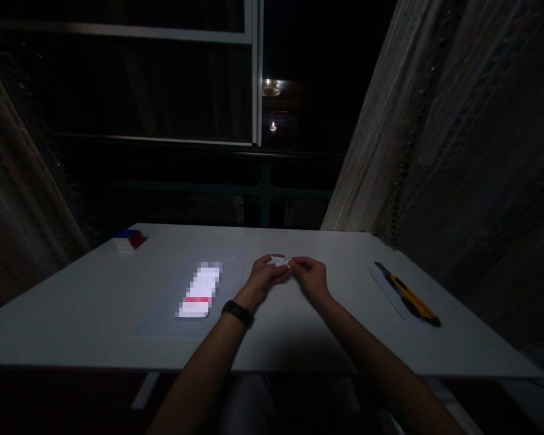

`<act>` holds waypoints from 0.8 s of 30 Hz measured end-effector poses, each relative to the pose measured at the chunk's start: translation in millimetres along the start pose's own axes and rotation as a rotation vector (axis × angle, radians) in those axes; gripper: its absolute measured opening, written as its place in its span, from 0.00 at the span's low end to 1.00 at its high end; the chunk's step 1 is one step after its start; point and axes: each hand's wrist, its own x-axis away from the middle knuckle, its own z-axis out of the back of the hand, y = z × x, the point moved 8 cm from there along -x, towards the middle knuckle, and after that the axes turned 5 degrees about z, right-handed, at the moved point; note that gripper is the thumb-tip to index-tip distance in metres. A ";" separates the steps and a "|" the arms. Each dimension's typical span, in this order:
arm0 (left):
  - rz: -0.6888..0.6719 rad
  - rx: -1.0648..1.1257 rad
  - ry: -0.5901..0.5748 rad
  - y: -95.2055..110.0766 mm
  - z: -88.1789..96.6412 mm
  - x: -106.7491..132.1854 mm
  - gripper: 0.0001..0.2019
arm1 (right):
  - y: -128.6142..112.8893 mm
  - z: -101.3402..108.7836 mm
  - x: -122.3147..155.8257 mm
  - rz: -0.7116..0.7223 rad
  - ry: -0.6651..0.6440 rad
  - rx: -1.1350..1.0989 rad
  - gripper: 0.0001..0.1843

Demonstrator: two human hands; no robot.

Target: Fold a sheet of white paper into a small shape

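Note:
A small folded piece of white paper (278, 261) is held above the middle of the white table (95, 302). My left hand (263, 278), with a dark watch on its wrist, pinches the paper's left side. Its right side is pinched by my right hand (312, 277). Both hands meet at the paper, fingers closed on it. The room is dim, so the paper's exact shape is hard to make out.
A bright blurred phone screen (199, 291) lies left of my hands on a grey sheet (163, 314). A yellow utility knife (410, 295) rests on a white strip at the right. A red, white and blue block (129, 239) sits at the far left corner. Curtains hang on both sides.

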 end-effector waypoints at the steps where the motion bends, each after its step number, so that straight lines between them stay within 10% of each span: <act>1: 0.003 0.015 -0.005 0.0 0.2 -0.2 0.19 | 0.1 -0.8 -0.3 -0.002 -0.011 -0.010 0.09; 24: 0.025 0.057 -0.017 -1.2 2.9 -3.4 0.16 | -3.9 -3.9 -2.7 0.086 -0.044 -0.086 0.07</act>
